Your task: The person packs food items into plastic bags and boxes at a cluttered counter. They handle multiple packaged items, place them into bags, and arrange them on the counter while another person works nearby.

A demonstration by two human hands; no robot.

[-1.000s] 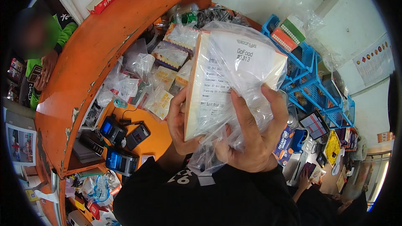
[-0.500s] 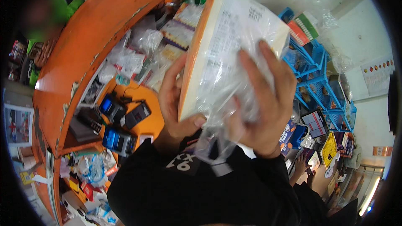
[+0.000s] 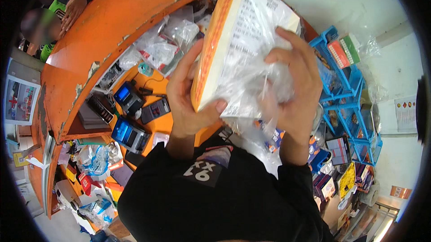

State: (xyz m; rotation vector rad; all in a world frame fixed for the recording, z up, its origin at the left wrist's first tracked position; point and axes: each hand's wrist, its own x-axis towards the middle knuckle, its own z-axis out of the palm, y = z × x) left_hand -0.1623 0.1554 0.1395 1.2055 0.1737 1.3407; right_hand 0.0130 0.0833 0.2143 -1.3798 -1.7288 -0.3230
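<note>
I hold a flat box (image 3: 233, 40) with an orange edge and a white printed face, wrapped in a clear plastic bag (image 3: 251, 89). My left hand (image 3: 188, 103) grips the box from below at its orange edge, thumb on the white face. My right hand (image 3: 292, 89) closes over the crumpled plastic on the box's right side, fingers curled across the top. The box is raised close to my chest, above the orange counter.
A curved orange counter (image 3: 103, 22) runs left with a raised ledge. On it lie card terminals (image 3: 130, 134), a black device (image 3: 155, 109) and bagged goods (image 3: 161, 44). Blue wire baskets (image 3: 345, 94) stand right. Another person's hand (image 3: 72, 11) rests on the ledge, top left.
The box has tilted and come nearer, its orange edge turning toward me. My right hand has shifted from the lower front onto the bunched plastic at the side.
</note>
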